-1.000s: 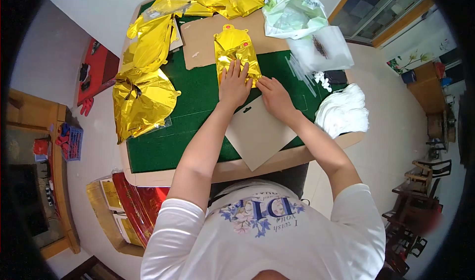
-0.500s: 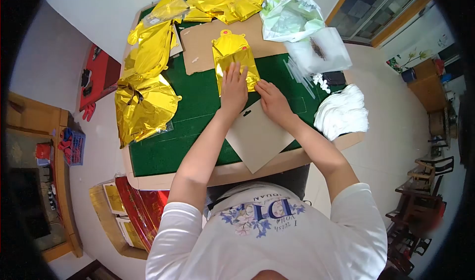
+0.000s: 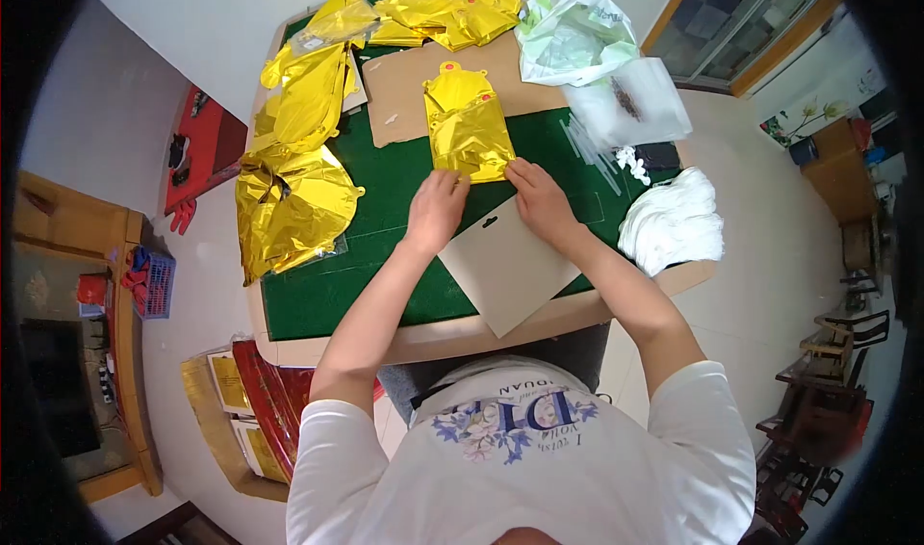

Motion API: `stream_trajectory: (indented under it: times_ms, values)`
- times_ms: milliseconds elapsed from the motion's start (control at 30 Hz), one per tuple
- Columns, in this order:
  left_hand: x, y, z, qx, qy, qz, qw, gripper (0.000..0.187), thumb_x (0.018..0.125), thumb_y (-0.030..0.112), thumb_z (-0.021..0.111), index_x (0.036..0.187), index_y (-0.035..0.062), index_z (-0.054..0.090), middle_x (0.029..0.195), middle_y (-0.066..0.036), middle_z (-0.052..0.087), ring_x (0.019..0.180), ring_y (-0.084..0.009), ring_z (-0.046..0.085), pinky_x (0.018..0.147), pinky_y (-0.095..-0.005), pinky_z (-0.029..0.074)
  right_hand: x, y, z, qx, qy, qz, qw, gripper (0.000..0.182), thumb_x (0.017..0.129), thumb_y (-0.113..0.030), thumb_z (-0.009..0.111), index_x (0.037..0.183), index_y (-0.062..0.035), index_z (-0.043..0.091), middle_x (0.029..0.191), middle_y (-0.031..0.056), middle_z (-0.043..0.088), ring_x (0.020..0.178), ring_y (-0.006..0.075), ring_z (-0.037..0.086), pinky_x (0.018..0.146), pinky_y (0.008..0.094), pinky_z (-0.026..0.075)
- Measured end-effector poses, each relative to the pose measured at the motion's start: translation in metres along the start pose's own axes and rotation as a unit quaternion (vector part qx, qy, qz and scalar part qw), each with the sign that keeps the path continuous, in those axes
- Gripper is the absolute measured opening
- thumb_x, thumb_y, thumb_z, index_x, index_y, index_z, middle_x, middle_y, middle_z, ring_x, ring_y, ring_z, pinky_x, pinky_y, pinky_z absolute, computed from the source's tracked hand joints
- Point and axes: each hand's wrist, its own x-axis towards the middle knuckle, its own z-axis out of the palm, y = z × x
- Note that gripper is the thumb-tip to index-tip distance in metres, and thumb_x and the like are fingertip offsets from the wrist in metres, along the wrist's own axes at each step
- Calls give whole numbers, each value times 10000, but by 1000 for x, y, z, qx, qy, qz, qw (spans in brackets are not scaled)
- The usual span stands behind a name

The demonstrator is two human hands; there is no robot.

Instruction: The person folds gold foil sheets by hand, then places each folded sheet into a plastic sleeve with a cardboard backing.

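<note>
A folded gold foil sheet (image 3: 472,126) with small red dots lies at the middle of the green table top, its upper part over a brown cardboard piece. My left hand (image 3: 437,208) is at its lower left corner, with curled fingers closed on the foil's edge. At the lower right corner, my right hand (image 3: 542,198) pinches the foil between thumb and fingers. Below the foil, a grey-brown card (image 3: 505,271) with a hanging slot lies turned like a diamond, partly under my right hand and forearm.
More gold foil pieces (image 3: 298,208) lie along the left and far edges. Around the right side are a plastic bag (image 3: 577,44), clear packets (image 3: 630,102), thin clear strips (image 3: 590,150), small white pieces (image 3: 632,164) and a white string bundle (image 3: 674,222). Brown cardboard (image 3: 395,97) lies behind.
My left hand has moved from flat on the foil down to its lower left corner, and its fingers have curled. My right hand stays at the lower right corner. The view has shifted slightly.
</note>
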Motion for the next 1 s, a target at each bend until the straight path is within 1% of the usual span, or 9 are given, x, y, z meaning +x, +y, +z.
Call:
stream_trajectory:
  times_ms: [33, 133, 400, 467, 500, 533, 600, 700, 1000]
  values:
    - [3, 1, 2, 29, 13, 52, 998, 284, 819, 72, 627, 1101, 38, 629, 1116, -120, 599, 1096, -291, 548, 900, -370, 488, 0, 0, 0, 1, 2, 0, 1000, 409, 798, -13, 574, 1208, -7, 569, 1275, 149, 554, 1231, 306, 505, 1062, 420, 389]
    - [9, 19, 13, 50, -14, 81, 995, 326, 829, 98, 613, 1147, 25, 617, 1150, -123, 606, 1104, -299, 557, 929, -362, 480, 0, 0, -1, -2, 1, -8, 1000, 415, 794, -11, 574, 1209, -7, 568, 1277, 150, 553, 1229, 309, 505, 1062, 422, 390]
    - [-19, -3, 6, 50, 52, -12, 997, 303, 811, 74, 631, 1103, -4, 633, 1124, -126, 633, 1075, -301, 579, 944, -373, 479, 0, 0, -1, 6, -1, 3, 1000, 422, 782, 10, 567, 1204, -4, 568, 1271, 153, 555, 1232, 313, 503, 1060, 420, 393]
    - [-16, -8, 2, 83, 4, 0, 997, 277, 800, 54, 639, 1069, -12, 641, 1122, -129, 630, 1080, -294, 577, 917, -370, 494, 0, -2, -2, 8, -5, 4, 1000, 420, 779, 14, 567, 1198, 0, 571, 1269, 155, 556, 1229, 314, 506, 1058, 420, 394]
    - [-11, -8, 1, 80, 16, 8, 997, 198, 781, 41, 626, 973, -8, 639, 1019, -112, 627, 994, -278, 587, 837, -366, 519, 0, -2, -1, 7, -5, 3, 1000, 419, 786, 27, 563, 1204, -5, 569, 1279, 151, 549, 1232, 311, 503, 1056, 408, 397]
    - [-7, -7, -1, 79, 17, 8, 997, 198, 781, 41, 626, 973, -8, 639, 1019, -112, 627, 994, -278, 587, 837, -366, 519, 1, -1, -2, 4, -4, 2, 1000, 418, 794, 40, 558, 1209, -9, 567, 1289, 147, 543, 1236, 309, 500, 1055, 396, 399]
    - [0, -5, -3, 117, -58, -9, 991, 93, 756, 46, 610, 845, 20, 605, 879, -96, 579, 873, -259, 573, 740, -350, 528, 1, 0, -3, 1, -10, 2, 1000, 420, 792, 40, 560, 1209, -7, 566, 1289, 147, 542, 1234, 312, 500, 1048, 394, 406]
    - [6, -5, 5, 173, -29, 28, 984, 41, 729, 61, 607, 743, 49, 570, 770, -82, 534, 767, -232, 560, 653, -327, 519, 1, -1, -3, -6, -14, -2, 1000, 423, 787, 39, 566, 1207, -6, 566, 1289, 147, 542, 1229, 317, 503, 1036, 390, 417]
    - [-6, 7, -4, 162, -20, 40, 986, 55, 702, 56, 605, 734, 67, 561, 763, -73, 527, 750, -225, 558, 635, -320, 501, -13, -11, -7, -15, -9, -11, 1000, 413, 802, 25, 573, 1214, -9, 559, 1279, 149, 548, 1213, 322, 515, 1027, 395, 422]
